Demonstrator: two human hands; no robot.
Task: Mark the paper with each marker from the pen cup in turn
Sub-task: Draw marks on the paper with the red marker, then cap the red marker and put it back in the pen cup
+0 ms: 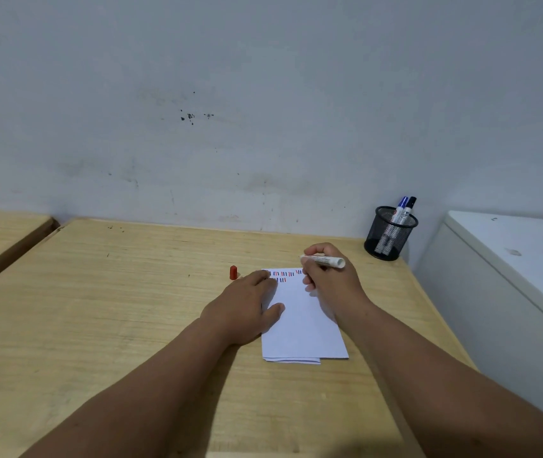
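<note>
Right hand: we see our right hand (328, 274) curled tight around a white marker (323, 260), which lies almost flat over the top of the paper.
Left hand: our left hand (247, 305) is spread out flat, pressing on the left side of the paper.
Paper: the white paper (300, 328) lies on the wooden table (114, 292), with short red, blue and black lines near its top edge.
Red cap: a small red cap (233, 272) stands on the table, just left of the paper.
Pen cup: the black mesh pen cup (389, 233) sits at the far right corner of the table.
Inside the cup: we see a blue-capped marker (400, 209) and a black-capped marker (408, 209) leaning together.
</note>
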